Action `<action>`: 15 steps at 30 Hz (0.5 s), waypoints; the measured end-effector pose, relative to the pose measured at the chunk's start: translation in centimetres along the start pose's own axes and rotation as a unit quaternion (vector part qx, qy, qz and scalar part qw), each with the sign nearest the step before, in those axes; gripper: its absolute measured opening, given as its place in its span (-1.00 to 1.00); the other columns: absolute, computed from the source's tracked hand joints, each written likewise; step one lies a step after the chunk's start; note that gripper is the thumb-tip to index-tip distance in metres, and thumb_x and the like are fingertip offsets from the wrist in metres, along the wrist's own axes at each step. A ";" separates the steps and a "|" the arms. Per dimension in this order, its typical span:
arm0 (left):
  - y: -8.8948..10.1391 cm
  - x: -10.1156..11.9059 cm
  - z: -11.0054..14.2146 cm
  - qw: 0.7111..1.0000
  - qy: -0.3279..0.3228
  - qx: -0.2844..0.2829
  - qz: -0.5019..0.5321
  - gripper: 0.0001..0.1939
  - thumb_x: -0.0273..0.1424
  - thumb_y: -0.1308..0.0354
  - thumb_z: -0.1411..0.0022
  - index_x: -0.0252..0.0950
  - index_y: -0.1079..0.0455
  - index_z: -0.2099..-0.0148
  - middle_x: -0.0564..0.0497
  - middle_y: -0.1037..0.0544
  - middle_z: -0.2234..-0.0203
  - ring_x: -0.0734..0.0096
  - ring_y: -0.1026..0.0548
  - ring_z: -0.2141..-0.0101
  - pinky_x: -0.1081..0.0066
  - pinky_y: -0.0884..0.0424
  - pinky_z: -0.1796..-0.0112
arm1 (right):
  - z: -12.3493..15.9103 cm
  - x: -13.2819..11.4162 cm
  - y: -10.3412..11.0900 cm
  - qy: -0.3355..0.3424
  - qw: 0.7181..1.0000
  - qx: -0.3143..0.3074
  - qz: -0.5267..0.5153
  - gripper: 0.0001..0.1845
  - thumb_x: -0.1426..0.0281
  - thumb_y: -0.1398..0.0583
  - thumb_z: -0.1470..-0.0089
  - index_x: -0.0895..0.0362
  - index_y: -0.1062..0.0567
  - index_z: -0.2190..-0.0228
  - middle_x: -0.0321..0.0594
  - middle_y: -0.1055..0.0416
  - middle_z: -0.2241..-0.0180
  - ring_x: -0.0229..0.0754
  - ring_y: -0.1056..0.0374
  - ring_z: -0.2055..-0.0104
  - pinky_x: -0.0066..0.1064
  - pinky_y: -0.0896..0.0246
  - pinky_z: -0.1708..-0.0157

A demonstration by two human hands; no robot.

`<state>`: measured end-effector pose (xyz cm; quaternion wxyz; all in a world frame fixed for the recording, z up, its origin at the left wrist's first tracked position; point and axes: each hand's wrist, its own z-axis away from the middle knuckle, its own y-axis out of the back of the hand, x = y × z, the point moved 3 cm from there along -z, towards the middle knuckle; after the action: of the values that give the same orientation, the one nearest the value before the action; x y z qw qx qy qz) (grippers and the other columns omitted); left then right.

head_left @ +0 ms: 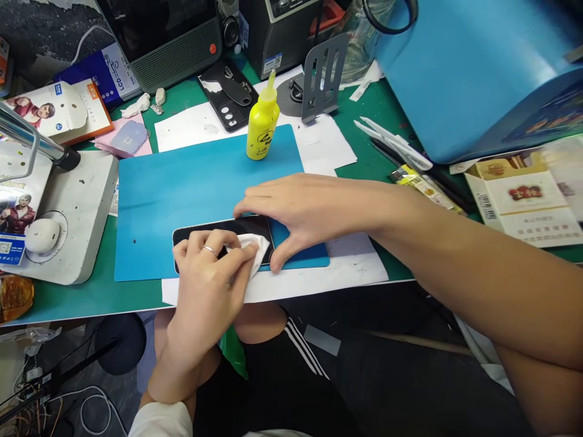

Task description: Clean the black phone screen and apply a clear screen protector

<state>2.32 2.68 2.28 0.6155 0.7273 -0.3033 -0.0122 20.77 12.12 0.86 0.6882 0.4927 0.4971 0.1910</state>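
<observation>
A black smartphone (259, 226) lies face up on the blue mat (150, 212), near the table's front edge. My left hand (207, 288), with a ring on one finger, presses a crumpled white tissue (255, 255) onto its screen. The tissue is pinched between thumb and fingers. Coming in from the right, my right hand (291, 212) grips the phone's right end, thumb at the near edge and fingers at the far edge. Both hands hide part of the phone. Behind them a yellow dropper bottle (262, 130) stands upright on the mat.
White paper (359, 261) sticks out from under the mat. Behind are a black phone back cover (230, 97) and a grey stand (321, 79). Tweezers (396, 145) and a carton (523, 194) lie right, beside a large blue case (469, 67). A lamp base (82, 224) stands left.
</observation>
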 end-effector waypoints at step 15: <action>0.0 1.5 -1.2 0.997 -0.004 0.003 -0.074 -0.84 -0.35 -0.22 -0.47 -0.14 -0.63 0.17 0.01 -0.64 0.25 0.17 -0.40 0.19 0.14 -0.11 0.21 | -0.3 0.0 0.0 0.011 1.000 0.004 -0.018 -0.21 -0.22 -0.27 -0.09 0.16 -0.43 -0.04 -0.08 -0.47 0.17 0.00 -0.37 0.20 -0.32 0.01 0.36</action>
<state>3.96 3.09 3.14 0.6098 0.7493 -0.2511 -0.0604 20.50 12.23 0.88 0.6839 0.4840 0.5147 0.1819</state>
